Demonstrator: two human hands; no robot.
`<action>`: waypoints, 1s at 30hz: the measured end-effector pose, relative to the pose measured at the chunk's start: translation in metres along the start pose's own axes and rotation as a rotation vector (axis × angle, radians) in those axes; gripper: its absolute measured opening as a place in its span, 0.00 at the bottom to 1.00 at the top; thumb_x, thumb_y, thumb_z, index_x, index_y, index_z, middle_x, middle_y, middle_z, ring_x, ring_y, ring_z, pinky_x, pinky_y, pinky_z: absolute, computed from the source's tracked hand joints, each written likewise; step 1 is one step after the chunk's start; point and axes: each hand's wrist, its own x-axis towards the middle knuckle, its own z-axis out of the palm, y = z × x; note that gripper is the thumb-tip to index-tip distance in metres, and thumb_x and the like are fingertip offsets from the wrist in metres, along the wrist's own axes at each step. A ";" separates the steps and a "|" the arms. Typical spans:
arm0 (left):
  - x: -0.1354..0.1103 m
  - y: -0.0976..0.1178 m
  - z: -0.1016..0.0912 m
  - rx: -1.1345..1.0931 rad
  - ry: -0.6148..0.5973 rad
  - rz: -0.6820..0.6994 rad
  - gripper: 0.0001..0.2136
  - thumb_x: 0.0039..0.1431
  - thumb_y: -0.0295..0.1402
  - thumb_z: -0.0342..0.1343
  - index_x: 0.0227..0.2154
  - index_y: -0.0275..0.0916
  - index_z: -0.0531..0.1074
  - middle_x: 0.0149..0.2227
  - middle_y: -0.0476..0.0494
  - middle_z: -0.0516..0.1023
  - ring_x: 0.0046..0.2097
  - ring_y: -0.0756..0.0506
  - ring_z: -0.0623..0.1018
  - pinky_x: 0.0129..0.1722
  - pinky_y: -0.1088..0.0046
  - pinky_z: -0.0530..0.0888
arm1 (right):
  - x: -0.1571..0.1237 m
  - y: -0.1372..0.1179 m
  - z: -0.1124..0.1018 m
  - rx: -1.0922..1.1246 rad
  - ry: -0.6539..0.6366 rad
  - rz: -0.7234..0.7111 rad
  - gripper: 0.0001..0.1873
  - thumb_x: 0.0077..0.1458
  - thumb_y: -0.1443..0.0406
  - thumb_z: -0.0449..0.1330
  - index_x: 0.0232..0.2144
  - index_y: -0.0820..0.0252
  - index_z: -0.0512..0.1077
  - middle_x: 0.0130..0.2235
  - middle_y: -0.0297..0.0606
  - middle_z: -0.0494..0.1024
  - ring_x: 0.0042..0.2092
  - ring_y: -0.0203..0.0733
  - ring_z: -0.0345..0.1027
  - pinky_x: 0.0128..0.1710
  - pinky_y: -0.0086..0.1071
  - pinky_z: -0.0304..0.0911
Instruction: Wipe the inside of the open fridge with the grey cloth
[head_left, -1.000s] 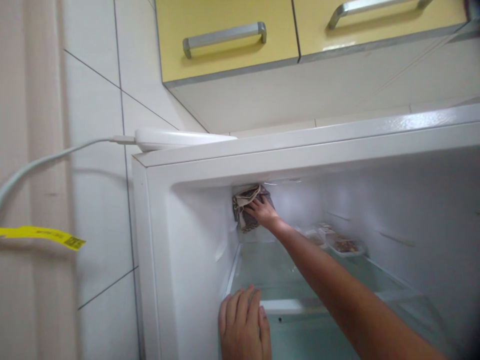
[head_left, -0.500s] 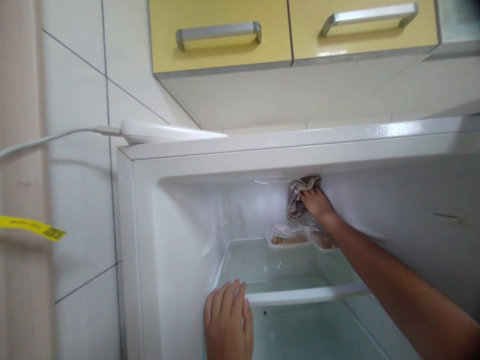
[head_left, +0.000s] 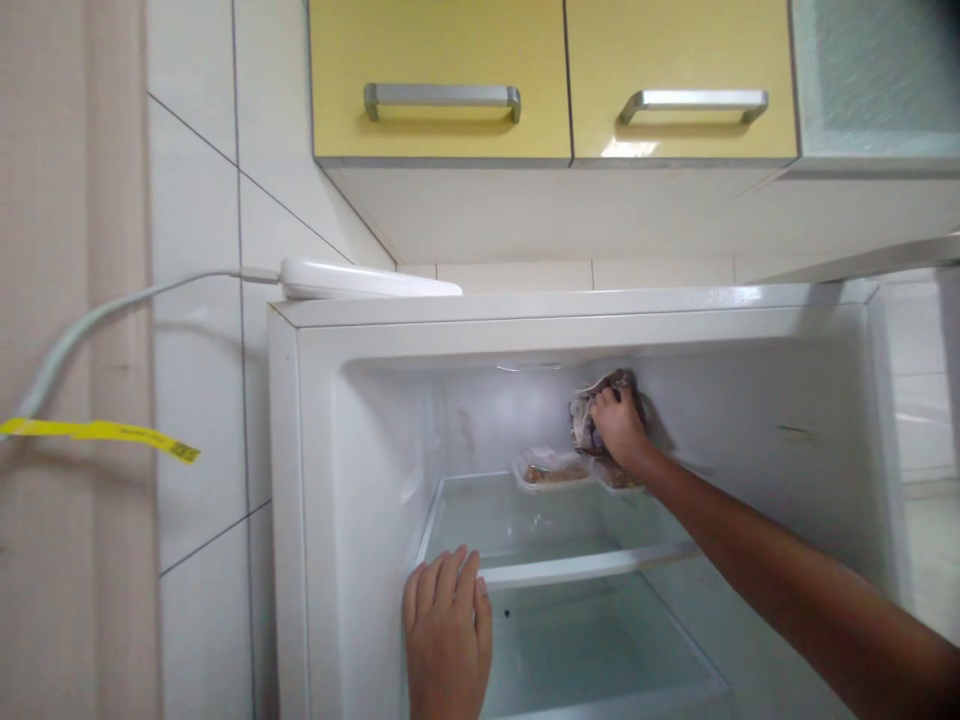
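Note:
Deep inside the fridge [head_left: 319, 420], my right hand [head_left: 619, 428] grips a crumpled patterned cloth [head_left: 583, 420] against the back wall, near the right corner. Just below the cloth, two clear plastic food containers [head_left: 553, 478] stand at the back of the upper glass shelf [head_left: 480, 525]; my right hand and the cloth partly cover the right one. My left hand [head_left: 448, 625] rests over the left end of the shelf's white front edge [head_left: 585, 568], fingers stretched out and holding nothing.
A lower glass shelf [head_left: 585, 640] lies beneath, with a small dark speck on the upper one's underside area. On top of the fridge sits a white device [head_left: 367, 280] with a cable [head_left: 105, 320]. Yellow cabinets [head_left: 442, 50] hang above. A yellow tag [head_left: 112, 432] hangs at left.
My right hand has moved the cloth slightly down and toward the right corner of the back wall. The camera view has shifted. My left hand stays on the shelf edge.

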 end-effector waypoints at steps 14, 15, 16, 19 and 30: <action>0.005 -0.003 -0.004 0.016 0.003 0.061 0.12 0.65 0.30 0.51 0.46 0.38 0.77 0.46 0.42 0.83 0.49 0.41 0.77 0.57 0.55 0.64 | -0.132 0.005 -0.061 -0.104 0.099 0.191 0.26 0.60 0.71 0.45 0.54 0.53 0.75 0.56 0.53 0.76 0.63 0.61 0.58 0.66 0.62 0.44; 0.005 -0.003 -0.004 0.015 0.005 0.060 0.12 0.65 0.30 0.51 0.46 0.38 0.77 0.46 0.42 0.83 0.49 0.41 0.77 0.57 0.55 0.64 | -0.132 0.006 -0.057 -0.101 0.098 0.179 0.28 0.59 0.71 0.45 0.55 0.55 0.74 0.57 0.52 0.75 0.64 0.60 0.58 0.68 0.61 0.42; 0.005 -0.003 -0.004 0.014 0.007 0.058 0.12 0.65 0.30 0.51 0.46 0.38 0.77 0.46 0.42 0.83 0.49 0.41 0.77 0.57 0.55 0.64 | -0.130 0.006 -0.054 -0.097 0.097 0.169 0.28 0.59 0.72 0.44 0.57 0.56 0.73 0.59 0.52 0.74 0.65 0.59 0.57 0.69 0.59 0.40; 0.004 -0.004 -0.003 0.012 0.005 0.052 0.12 0.66 0.30 0.50 0.46 0.38 0.77 0.46 0.42 0.83 0.49 0.41 0.77 0.57 0.55 0.64 | -0.109 0.007 -0.045 -0.122 0.080 0.125 0.29 0.59 0.73 0.45 0.59 0.63 0.71 0.62 0.54 0.71 0.67 0.57 0.56 0.71 0.57 0.37; 0.001 -0.002 -0.003 -0.006 -0.013 0.046 0.12 0.65 0.29 0.51 0.48 0.39 0.76 0.48 0.43 0.82 0.51 0.41 0.76 0.59 0.56 0.63 | -0.011 0.009 0.022 -0.068 -0.009 -0.059 0.22 0.57 0.74 0.49 0.46 0.61 0.79 0.50 0.50 0.80 0.61 0.54 0.62 0.70 0.56 0.38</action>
